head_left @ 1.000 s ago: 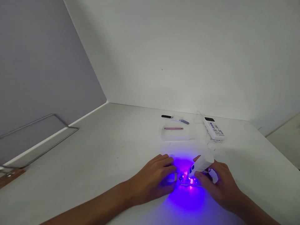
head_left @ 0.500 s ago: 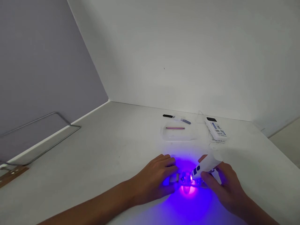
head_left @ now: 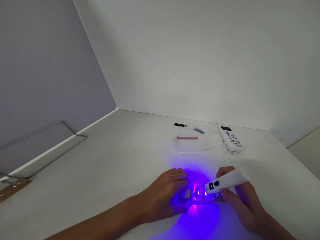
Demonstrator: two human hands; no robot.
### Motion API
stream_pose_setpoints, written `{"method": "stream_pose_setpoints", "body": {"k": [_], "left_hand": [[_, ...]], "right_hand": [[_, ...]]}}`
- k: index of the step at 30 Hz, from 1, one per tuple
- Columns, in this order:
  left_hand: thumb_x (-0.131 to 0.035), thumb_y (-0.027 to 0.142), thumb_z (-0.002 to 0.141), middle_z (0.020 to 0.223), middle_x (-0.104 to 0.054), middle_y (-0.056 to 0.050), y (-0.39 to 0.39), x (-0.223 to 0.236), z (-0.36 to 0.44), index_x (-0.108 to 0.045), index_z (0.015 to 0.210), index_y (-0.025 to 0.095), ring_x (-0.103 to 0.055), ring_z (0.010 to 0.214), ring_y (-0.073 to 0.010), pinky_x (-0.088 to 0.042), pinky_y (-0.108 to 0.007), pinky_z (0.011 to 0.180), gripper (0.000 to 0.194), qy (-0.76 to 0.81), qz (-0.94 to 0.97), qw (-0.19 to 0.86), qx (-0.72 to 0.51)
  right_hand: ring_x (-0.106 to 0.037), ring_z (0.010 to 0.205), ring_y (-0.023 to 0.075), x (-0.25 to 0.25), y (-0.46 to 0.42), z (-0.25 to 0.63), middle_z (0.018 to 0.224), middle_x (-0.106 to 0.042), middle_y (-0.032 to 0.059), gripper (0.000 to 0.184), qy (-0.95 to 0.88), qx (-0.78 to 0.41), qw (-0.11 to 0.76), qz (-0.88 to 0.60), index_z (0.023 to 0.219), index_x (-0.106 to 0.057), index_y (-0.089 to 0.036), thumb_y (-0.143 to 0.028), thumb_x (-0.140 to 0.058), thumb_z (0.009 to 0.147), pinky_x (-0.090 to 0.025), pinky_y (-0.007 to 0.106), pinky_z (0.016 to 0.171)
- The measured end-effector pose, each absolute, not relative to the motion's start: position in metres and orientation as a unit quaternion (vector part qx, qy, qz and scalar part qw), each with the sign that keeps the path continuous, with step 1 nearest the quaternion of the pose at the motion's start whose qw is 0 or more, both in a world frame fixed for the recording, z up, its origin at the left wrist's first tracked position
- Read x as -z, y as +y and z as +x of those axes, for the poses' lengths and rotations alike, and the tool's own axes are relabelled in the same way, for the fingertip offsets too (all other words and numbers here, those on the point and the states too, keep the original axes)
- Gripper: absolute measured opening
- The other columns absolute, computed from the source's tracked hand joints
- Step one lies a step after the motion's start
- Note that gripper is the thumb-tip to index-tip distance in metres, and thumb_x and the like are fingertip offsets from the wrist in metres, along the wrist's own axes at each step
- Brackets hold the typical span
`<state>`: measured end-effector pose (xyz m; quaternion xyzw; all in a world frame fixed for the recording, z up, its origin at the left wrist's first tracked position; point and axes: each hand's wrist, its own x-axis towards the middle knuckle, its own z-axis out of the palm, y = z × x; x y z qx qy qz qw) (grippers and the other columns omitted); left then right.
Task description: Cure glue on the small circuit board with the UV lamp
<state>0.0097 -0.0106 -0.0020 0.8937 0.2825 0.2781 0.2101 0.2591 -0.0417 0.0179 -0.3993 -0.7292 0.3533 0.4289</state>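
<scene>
My right hand [head_left: 246,203] grips a white handheld UV lamp [head_left: 231,180] with dark buttons. Its head points left and throws violet light down on a low narrow strip [head_left: 206,202] on the table. Small shiny pieces [head_left: 197,192] on the strip glow pink and purple; their kind is hard to make out in the glare. My left hand [head_left: 170,190] lies on its side at the strip's left end, fingers curled around a small pale block [head_left: 187,193]. Its fingertips are partly lost in the violet glow.
Behind the hands is a clear shallow tray [head_left: 190,149] with a pink stick [head_left: 187,137]. Beyond it lie dark and grey nail files [head_left: 179,125]. A white device [head_left: 231,139] with a cable stands back right. On the left are a wire frame [head_left: 53,161] and a wooden piece [head_left: 15,189].
The UV lamp has swung to a flatter angle and shifted slightly right, its buttons now facing up to me. The left hand stays at the strip's end.
</scene>
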Motion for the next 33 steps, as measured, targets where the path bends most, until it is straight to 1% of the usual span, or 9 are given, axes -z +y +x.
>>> {"method": "stream_pose_setpoints", "body": {"k": [5, 7, 10, 13, 16, 19, 22, 27, 33], "left_hand": [[-0.059, 0.017, 0.085, 0.067, -0.053, 0.001, -0.013, 0.003, 0.011, -0.055, 0.072, 0.018, -0.041, 0.063, -0.0138, -0.035, -0.027, 0.059, 0.013, 0.280, 0.880, 0.188, -0.334], [-0.058, 0.017, 0.083, 0.064, -0.052, 0.002, -0.014, 0.004, 0.012, -0.055, 0.073, 0.018, -0.040, 0.061, -0.0137, -0.035, -0.027, 0.057, 0.010, 0.272, 0.876, 0.182, -0.353], [-0.056, 0.014, 0.080, 0.061, -0.050, 0.004, -0.017, 0.005, 0.012, -0.051, 0.073, 0.019, -0.037, 0.056, -0.0122, -0.033, -0.026, 0.054, 0.010, 0.259, 0.872, 0.184, -0.372], [-0.056, 0.013, 0.080, 0.058, -0.047, 0.007, -0.020, 0.007, 0.012, -0.048, 0.072, 0.020, -0.032, 0.052, -0.0103, -0.033, -0.025, 0.053, 0.014, 0.252, 0.872, 0.184, -0.378], [-0.056, 0.013, 0.082, 0.058, -0.049, 0.007, -0.021, 0.007, 0.012, -0.052, 0.077, 0.020, -0.033, 0.051, -0.0105, -0.034, -0.025, 0.053, 0.009, 0.250, 0.875, 0.173, -0.376], [-0.055, 0.015, 0.084, 0.059, -0.052, 0.006, -0.020, 0.005, 0.013, -0.056, 0.081, 0.019, -0.035, 0.052, -0.0112, -0.037, -0.026, 0.054, 0.005, 0.249, 0.880, 0.169, -0.368], [-0.054, 0.014, 0.083, 0.057, -0.050, 0.006, -0.019, 0.002, 0.014, -0.052, 0.076, 0.020, -0.034, 0.050, -0.0110, -0.036, -0.026, 0.053, 0.010, 0.248, 0.875, 0.163, -0.381], [-0.058, 0.015, 0.086, 0.061, -0.054, 0.006, -0.019, -0.001, 0.014, -0.053, 0.079, 0.020, -0.040, 0.053, -0.0110, -0.038, -0.025, 0.055, 0.010, 0.242, 0.875, 0.170, -0.384], [-0.055, 0.014, 0.085, 0.057, -0.046, 0.006, -0.019, 0.004, 0.012, -0.046, 0.071, 0.020, -0.033, 0.051, -0.0111, -0.033, -0.026, 0.053, 0.018, 0.259, 0.884, 0.163, -0.352]], "right_hand": [[-0.053, 0.060, 0.0145, -0.021, -0.042, 0.262, 0.085, -0.060, 0.0016, 0.011, -0.735, -0.337, 0.443, -0.387, 0.101, -0.061, -0.025, -0.019, -0.052, 0.097, -0.049, 0.023, 0.052], [-0.053, 0.059, 0.0146, -0.023, -0.042, 0.263, 0.083, -0.058, 0.0009, 0.012, -0.744, -0.330, 0.447, -0.372, 0.101, -0.060, -0.025, -0.018, -0.051, 0.097, -0.048, 0.023, 0.051], [-0.056, 0.060, 0.0158, -0.023, -0.042, 0.264, 0.080, -0.057, 0.0008, 0.011, -0.736, -0.336, 0.455, -0.372, 0.101, -0.060, -0.024, -0.019, -0.051, 0.097, -0.049, 0.024, 0.052], [-0.055, 0.057, 0.0150, -0.025, -0.041, 0.263, 0.081, -0.058, 0.0008, 0.007, -0.731, -0.346, 0.452, -0.376, 0.100, -0.060, -0.024, -0.022, -0.054, 0.097, -0.048, 0.023, 0.048], [-0.051, 0.054, 0.0133, -0.028, -0.040, 0.260, 0.075, -0.056, -0.0013, 0.003, -0.737, -0.316, 0.461, -0.381, 0.096, -0.060, -0.025, -0.024, -0.058, 0.097, -0.047, 0.021, 0.046], [-0.049, 0.052, 0.0132, -0.027, -0.039, 0.259, 0.071, -0.055, -0.0014, 0.008, -0.732, -0.300, 0.465, -0.397, 0.091, -0.060, -0.023, -0.028, -0.060, 0.097, -0.046, 0.021, 0.045], [-0.050, 0.052, 0.0132, -0.022, -0.038, 0.259, 0.069, -0.055, -0.0011, 0.013, -0.716, -0.300, 0.468, -0.423, 0.089, -0.060, -0.022, -0.032, -0.061, 0.098, -0.046, 0.021, 0.045], [-0.051, 0.051, 0.0130, -0.017, -0.037, 0.260, 0.069, -0.055, -0.0019, 0.013, -0.714, -0.290, 0.464, -0.436, 0.090, -0.060, -0.022, -0.032, -0.062, 0.097, -0.046, 0.021, 0.045], [-0.056, 0.054, 0.0142, -0.022, -0.039, 0.254, 0.073, -0.061, 0.0019, 0.020, -0.738, -0.258, 0.445, -0.437, 0.080, -0.061, -0.021, -0.033, -0.063, 0.096, -0.047, 0.022, 0.043]]}}
